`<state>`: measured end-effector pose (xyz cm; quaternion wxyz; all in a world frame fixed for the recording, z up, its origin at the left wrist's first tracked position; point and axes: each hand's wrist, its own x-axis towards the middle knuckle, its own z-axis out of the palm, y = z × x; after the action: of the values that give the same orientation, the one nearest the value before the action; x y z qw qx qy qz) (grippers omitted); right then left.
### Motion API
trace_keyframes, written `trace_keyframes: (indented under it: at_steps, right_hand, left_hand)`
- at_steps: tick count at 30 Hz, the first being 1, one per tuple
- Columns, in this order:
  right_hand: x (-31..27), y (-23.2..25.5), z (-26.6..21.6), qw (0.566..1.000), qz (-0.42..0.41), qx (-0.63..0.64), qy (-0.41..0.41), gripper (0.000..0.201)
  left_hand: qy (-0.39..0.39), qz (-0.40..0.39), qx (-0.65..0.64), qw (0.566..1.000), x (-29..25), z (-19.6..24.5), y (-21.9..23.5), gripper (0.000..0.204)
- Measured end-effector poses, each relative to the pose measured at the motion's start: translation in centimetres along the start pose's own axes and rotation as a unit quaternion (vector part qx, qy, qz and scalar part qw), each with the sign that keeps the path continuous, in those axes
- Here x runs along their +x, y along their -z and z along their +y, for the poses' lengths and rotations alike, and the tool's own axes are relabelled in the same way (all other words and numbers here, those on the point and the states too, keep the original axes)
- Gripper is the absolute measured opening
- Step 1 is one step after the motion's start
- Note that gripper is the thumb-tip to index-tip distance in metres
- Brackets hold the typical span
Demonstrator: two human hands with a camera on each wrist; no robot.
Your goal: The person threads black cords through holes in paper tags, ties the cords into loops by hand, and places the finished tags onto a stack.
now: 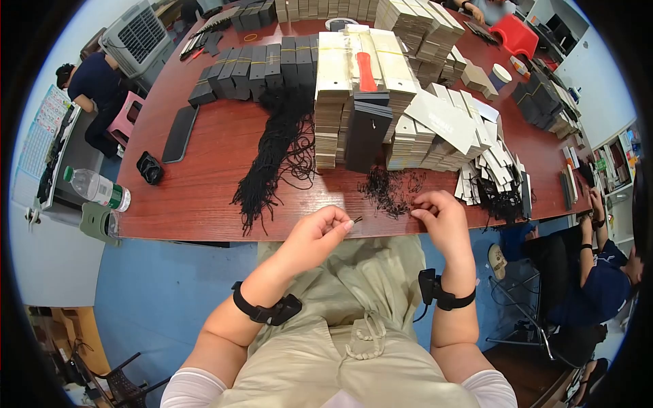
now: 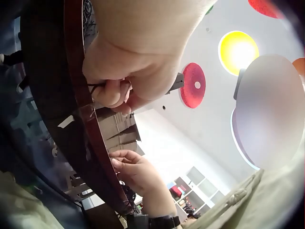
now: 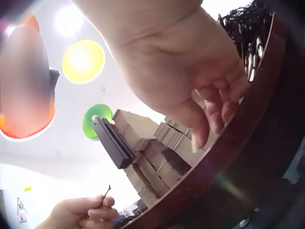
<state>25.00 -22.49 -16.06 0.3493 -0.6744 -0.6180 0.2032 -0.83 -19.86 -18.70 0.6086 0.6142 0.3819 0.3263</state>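
My left hand (image 1: 318, 232) is over the front edge of the table, thumb and forefinger pinching a short thin black cord (image 3: 106, 193). The cord has a small knob at its upper end in the right wrist view. My right hand (image 1: 442, 216) is at the front right of a loose pile of small black cords (image 1: 388, 190), its fingertips right beside the pile. In the right wrist view the fingers of that hand are loosely bent, with a gap to the thumb. Behind the pile stands a stack of black cards (image 1: 367, 132) with a small hole near the top.
A long bundle of black strings (image 1: 269, 160) lies left on the table (image 1: 211, 204). Tall stacks of banded grey cards (image 1: 333, 102) stand behind, with a red-handled tool (image 1: 366, 71) on top. Loose white tags (image 1: 486, 180) are at right. A phone (image 1: 180, 134) lies far left. People sit at both sides.
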Motion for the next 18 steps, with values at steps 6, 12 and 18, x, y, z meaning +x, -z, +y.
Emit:
trace_keyframes:
  at_steps: [6, 12, 18]
  right_hand:
    - [0.4, 0.0, -0.2, 0.994, -0.023, -0.095, 0.058, 0.017]
    - [0.7, 0.0, 0.2, 0.989, 0.043, -0.117, 0.081, 0.015]
    - [1.3, -0.8, -1.8, 0.992, 0.085, -0.013, 0.087, 0.01]
  left_hand:
    - [0.023, -0.015, -0.002, 1.0, 0.0, 0.1, 0.2, 0.012]
    - [0.022, -0.002, -0.048, 0.999, -0.2, 0.3, 0.2, 0.012]
    - [0.009, 0.004, -0.059, 0.998, 0.1, 0.1, 0.1, 0.012]
